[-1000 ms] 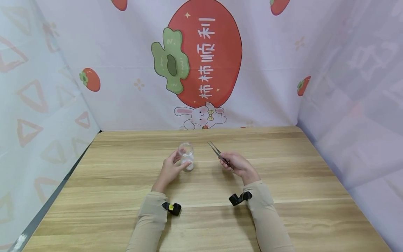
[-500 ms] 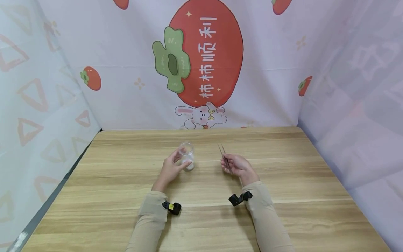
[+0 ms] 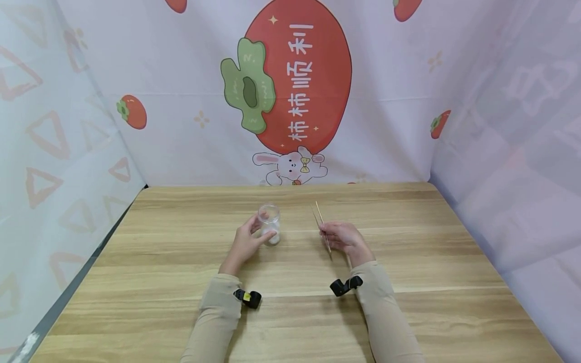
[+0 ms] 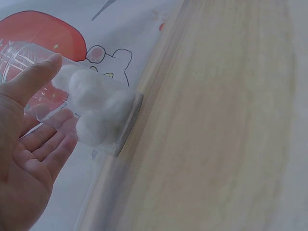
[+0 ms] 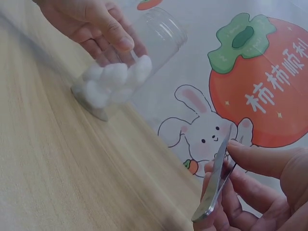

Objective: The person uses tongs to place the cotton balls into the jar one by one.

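Note:
A clear jar (image 3: 271, 222) with no lid on it stands upright on the table. Several white cotton balls (image 4: 96, 103) fill its lower part, as the left wrist view shows. My left hand (image 3: 246, 244) holds the jar from its left side, thumb in front and fingers behind. To the right of the jar, my right hand (image 3: 343, 239) pinches a pair of metal tweezers (image 5: 214, 183) between thumb and fingers. The tweezers' tips point toward the back of the table and stand apart, with nothing between them. A gap separates the tweezers from the jar.
The wooden table (image 3: 290, 312) runs back to a wall cloth (image 3: 386, 136) printed with persimmons and a rabbit. Pale cloth sides (image 3: 59, 151) rise at left and right. A black wrist camera (image 3: 248, 299) is strapped on each sleeve.
The tweezers have turned in my right hand: their tips swung from pointing left and away to pointing more straight back. My left hand and the jar keep their place.

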